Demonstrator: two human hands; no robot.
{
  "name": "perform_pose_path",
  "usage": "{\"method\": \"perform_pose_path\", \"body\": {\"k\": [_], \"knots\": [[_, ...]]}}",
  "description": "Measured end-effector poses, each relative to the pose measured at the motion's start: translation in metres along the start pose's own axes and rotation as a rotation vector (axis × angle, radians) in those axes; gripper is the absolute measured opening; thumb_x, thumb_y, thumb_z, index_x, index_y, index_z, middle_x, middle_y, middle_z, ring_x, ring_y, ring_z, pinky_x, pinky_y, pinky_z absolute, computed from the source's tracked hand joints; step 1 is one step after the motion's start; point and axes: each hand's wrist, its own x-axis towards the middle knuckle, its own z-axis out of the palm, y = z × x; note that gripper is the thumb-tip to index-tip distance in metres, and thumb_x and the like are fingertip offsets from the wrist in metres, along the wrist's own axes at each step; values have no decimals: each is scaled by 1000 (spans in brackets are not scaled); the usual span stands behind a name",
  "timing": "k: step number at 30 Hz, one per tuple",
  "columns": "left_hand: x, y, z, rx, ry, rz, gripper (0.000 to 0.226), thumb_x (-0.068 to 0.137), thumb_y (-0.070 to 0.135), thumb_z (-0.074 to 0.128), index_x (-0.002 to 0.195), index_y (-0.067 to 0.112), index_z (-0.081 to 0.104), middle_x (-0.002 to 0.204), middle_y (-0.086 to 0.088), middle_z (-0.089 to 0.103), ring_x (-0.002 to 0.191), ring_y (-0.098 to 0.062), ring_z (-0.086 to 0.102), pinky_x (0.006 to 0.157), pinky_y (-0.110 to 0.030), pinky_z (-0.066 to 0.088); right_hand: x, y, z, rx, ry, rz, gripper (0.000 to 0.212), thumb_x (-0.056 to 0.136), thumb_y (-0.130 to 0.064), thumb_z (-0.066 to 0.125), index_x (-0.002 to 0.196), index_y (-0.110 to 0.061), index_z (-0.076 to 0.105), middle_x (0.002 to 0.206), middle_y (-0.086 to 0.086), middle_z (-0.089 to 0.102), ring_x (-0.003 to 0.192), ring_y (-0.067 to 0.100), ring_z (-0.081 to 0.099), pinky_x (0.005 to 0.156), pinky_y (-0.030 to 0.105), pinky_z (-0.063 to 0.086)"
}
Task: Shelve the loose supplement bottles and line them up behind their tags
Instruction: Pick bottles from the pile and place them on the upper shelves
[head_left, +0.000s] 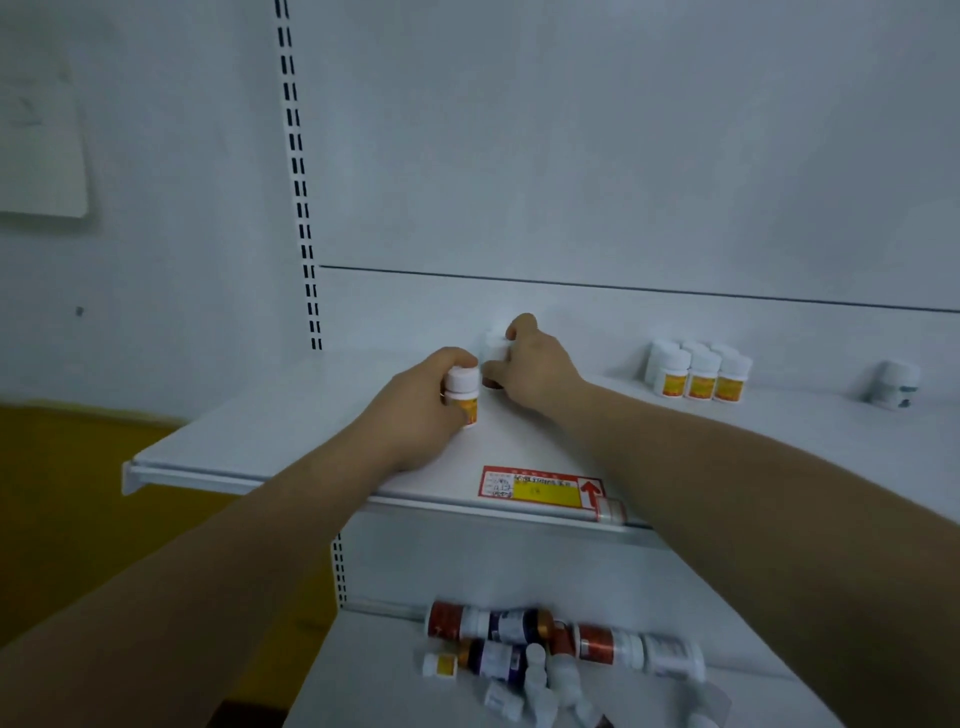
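Closest to the camera, on the lower shelf (363, 686), there's a messy pile of loose bottles (545, 654) lying on their sides, brown, purple and white ones all jumbled. Up on the upper shelf (270, 431), a red and yellow price tag (540, 488) sits at the front edge. Just behind and left of it, the person's left hand (415, 410) is wrapped round a white-capped bottle (462, 387) with a yellow label, standing upright on the shelf. A bit further back, the right hand (535, 369) has its fingers curled over a second white bottle (496, 345), mostly hidden and blurry. Off toward the back right stands a tidy group of matching bottles (698, 371), well apart from the hands, and a lone bottle (893, 384) near the right edge.
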Motion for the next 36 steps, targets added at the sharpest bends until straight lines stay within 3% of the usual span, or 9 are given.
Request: {"method": "perform_pose_path", "body": {"k": [6,11,15,18,21,26,32,36], "knots": [[-1,15,-3,75,-52,-22,42,86,14,64,121,29,46,111,-3,56,89,-20,56,76,-27,41,-23,7,-33,-163,-42,-23,49,87,-44,62,119,-12,42,98,3,52,88,22,52,70,30,37],[11,71,35,110,-237,29,47,81,21,71,118,33,46,115,2,53,98,-18,55,80,-23,40,-68,79,-106,-468,-189,80,46,89,-53,54,120,-19,55,120,3,57,117,22,49,85,24,32],[28,114,88,116,-297,81,54,83,20,69,126,31,38,113,1,55,95,-19,59,84,-29,48,-95,147,-155,-510,-292,232,69,85,-71,40,137,-26,44,141,9,46,127,26,45,103,34,34],[43,134,120,107,-264,102,48,84,21,69,122,23,41,112,-4,57,87,-20,56,76,-27,44,-100,176,-170,-507,-369,276,83,82,-80,27,147,-29,30,151,9,32,135,29,35,112,44,28],[59,142,140,150,-213,79,46,85,18,67,123,22,42,107,-9,61,85,-21,54,78,-30,44,-100,188,-167,-525,-360,249,84,80,-83,21,148,-33,26,154,6,27,138,31,29,112,52,23],[77,145,155,229,-119,5,47,86,17,64,125,17,37,105,-12,62,91,-27,59,83,-38,49,-97,194,-165,-520,-346,219,82,82,-81,21,148,-33,24,154,6,26,139,32,27,112,54,20],[67,156,147,328,-154,-107,71,85,36,67,142,18,29,138,-11,44,118,-27,50,88,-30,39,-99,190,-171,-452,-303,229,80,82,-79,31,145,-31,33,151,6,33,135,31,34,111,49,26],[16,171,114,381,-195,-95,60,87,52,56,139,27,39,147,0,38,126,-21,44,91,-26,32,-109,174,-182,-279,-195,172,69,87,-65,46,141,-22,43,149,4,40,135,26,38,110,37,31]]}}
